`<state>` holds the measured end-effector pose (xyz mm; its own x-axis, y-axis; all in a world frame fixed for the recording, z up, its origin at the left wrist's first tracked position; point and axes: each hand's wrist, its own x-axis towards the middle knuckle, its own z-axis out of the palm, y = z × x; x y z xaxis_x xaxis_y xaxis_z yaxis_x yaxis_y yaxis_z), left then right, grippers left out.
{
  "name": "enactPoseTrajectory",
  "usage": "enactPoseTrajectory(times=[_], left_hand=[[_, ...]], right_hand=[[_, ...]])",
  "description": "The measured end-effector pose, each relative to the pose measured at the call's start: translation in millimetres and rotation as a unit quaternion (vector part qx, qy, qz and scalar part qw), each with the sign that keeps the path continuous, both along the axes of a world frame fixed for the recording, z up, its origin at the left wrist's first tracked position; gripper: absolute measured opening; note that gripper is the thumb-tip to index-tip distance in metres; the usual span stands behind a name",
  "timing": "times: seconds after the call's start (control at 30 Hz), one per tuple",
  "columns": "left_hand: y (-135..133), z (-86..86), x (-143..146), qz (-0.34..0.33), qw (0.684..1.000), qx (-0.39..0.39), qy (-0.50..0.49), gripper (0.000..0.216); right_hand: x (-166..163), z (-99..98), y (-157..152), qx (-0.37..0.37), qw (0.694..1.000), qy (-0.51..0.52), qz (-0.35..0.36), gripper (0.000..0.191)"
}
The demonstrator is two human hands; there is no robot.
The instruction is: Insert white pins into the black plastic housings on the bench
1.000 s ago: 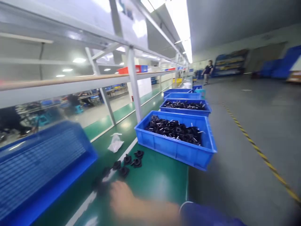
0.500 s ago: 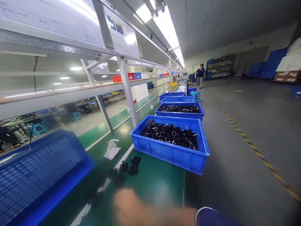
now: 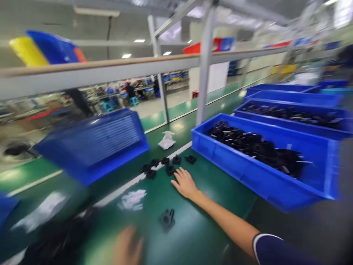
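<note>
Right hand (image 3: pixel 185 183): flat, fingers spread, grip open, tips just beside the black parts (image 3: pixel 168 165) clustered on the green surface (image 3: pixel 193 224).
Left hand (image 3: pixel 127 247): blurred; grip cannot be told.
Handling: parts look small, rigid, light, probably moulded plastic; pinch one by its rim.

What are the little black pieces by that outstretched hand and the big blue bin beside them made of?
The black pieces look like moulded plastic or rubber: dull, uniformly dark, identical shapes; blur leaves it open. The blue bin looks like rigid plastic: even colour, smooth thick walls, slight sheen. The right hand lies beside the pieces.
</note>
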<state>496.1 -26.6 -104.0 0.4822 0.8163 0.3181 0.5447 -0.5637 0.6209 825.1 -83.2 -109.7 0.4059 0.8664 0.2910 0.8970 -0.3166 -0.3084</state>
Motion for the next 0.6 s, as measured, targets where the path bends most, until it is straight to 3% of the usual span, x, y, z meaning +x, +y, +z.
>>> enactPoseTrajectory(times=[0.1,0.23,0.4,0.6], left_hand=[[1,-3.5,-11,-0.034,0.999,0.013,0.001,0.027],[6,3.0,-15,-0.041,0.999,0.01,0.024,0.029],[3,10.0,-18,-0.047,0.997,-0.025,0.061,0.032],[6,12.4,-21,-0.054,0.996,-0.032,0.066,0.027]], right_hand=[[-19,0.6,-7,0.033,0.998,-0.018,0.046,0.039],[-51,17.0,1,0.109,0.983,0.009,0.145,0.025],[-99,36.2,35,0.041,0.965,0.018,0.257,0.021],[-139,35.4,73,-0.026,0.956,-0.031,0.289,0.015]])
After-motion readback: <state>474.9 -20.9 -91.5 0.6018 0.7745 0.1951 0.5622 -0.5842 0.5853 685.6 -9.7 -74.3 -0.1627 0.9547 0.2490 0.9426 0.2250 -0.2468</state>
